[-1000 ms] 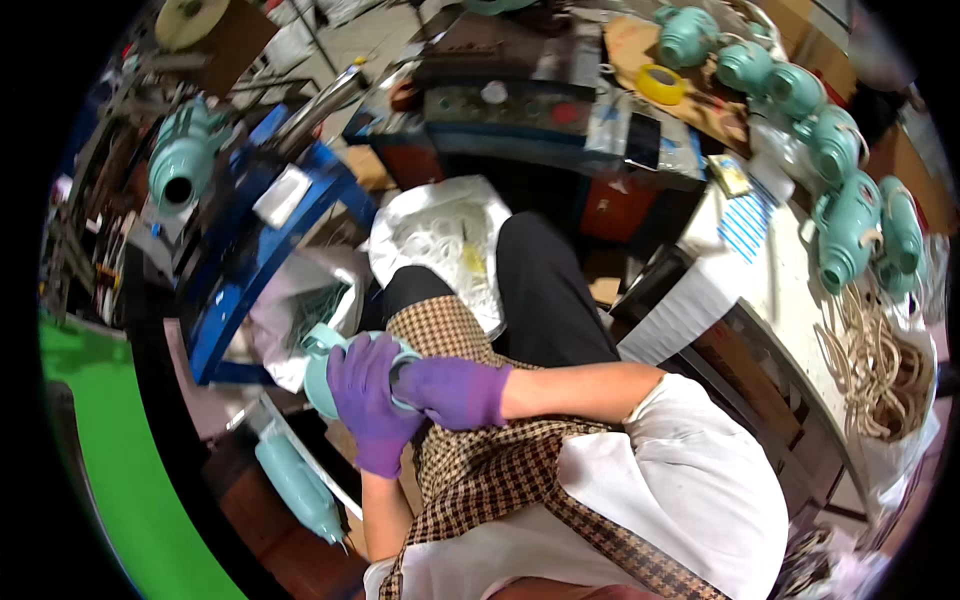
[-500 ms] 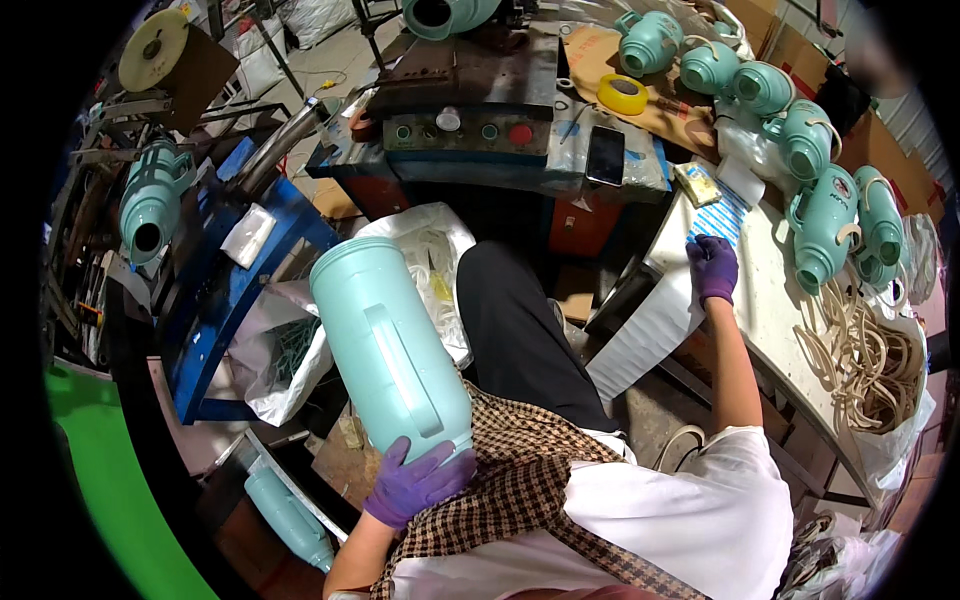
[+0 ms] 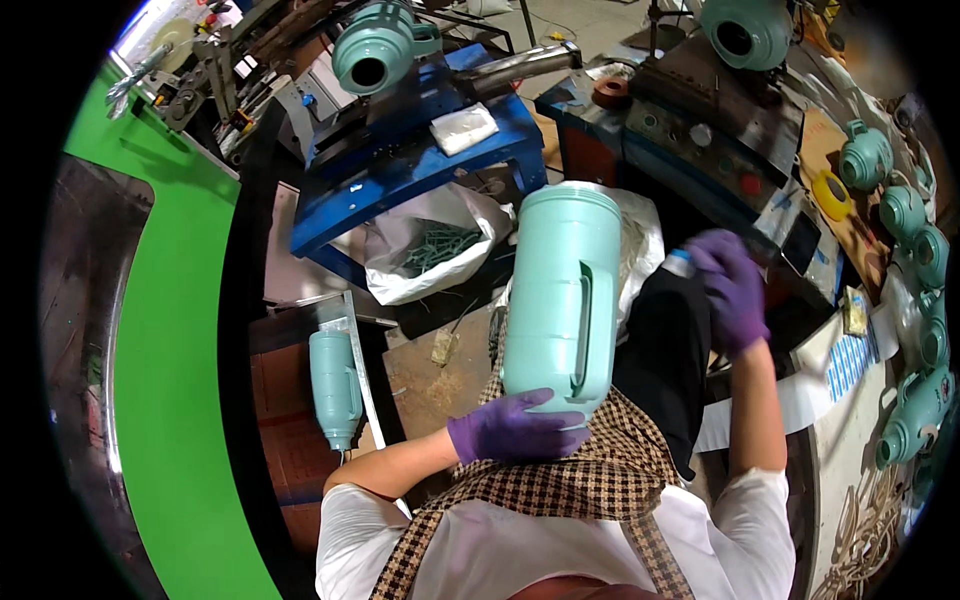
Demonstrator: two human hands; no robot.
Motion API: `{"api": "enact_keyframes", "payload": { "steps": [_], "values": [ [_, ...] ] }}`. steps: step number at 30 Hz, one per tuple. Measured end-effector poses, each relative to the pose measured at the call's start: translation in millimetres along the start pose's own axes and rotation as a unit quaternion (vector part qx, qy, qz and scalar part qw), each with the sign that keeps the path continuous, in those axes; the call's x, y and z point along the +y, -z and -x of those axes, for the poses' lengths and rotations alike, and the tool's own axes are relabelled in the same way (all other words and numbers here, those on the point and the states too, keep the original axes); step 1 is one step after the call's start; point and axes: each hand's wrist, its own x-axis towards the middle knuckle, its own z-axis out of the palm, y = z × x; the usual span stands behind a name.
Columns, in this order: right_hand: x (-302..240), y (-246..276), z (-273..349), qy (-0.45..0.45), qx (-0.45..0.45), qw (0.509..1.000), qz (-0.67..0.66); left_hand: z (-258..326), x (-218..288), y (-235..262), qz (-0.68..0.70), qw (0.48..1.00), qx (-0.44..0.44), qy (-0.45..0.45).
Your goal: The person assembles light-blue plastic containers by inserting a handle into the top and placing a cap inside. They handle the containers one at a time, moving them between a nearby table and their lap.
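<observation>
A tall mint-green plastic jug body point(image 3: 562, 290) with a moulded handle stands upright over my lap. My left hand point(image 3: 515, 430), in a purple glove, grips it from below at its base. My right hand point(image 3: 728, 285), also in a purple glove, is raised to the right of the jug and closed on a small blue-and-white object point(image 3: 680, 263); what it is I cannot make out. A checked apron point(image 3: 570, 480) covers my lap beneath the jug.
A blue machine stand point(image 3: 410, 150) with a mint-green part point(image 3: 375, 50) on top is ahead left. A white bag of green scraps point(image 3: 430, 245) lies below it. Another jug body point(image 3: 335, 385) lies at the left. Several finished mint-green jugs point(image 3: 905, 215) line the bench at the right.
My right hand has come back from the bench at the right and now holds a small object beside the jug. The jug has turned more upright, still in my left hand.
</observation>
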Motion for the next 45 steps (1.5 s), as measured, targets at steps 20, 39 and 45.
{"api": "enact_keyframes", "payload": {
  "steps": [20, 39, 45],
  "values": [
    [18.8, -136.8, -77.3, -0.148, -0.123, 0.974, -0.123, 53.3, 1.6, 82.9, 0.373, 0.802, 0.129, 0.449],
    [-109.6, -250.8, -197.6, 0.527, 0.069, 0.821, 0.209, 106.4, -54.2, 138.3, 0.296, 0.365, 0.590, 0.656],
    [-65.0, -34.6, 7.3, 0.351, 0.024, 0.935, -0.048, 106.0, -196.8, 123.1, 0.184, 0.646, 0.376, 0.639]
  ]
}}
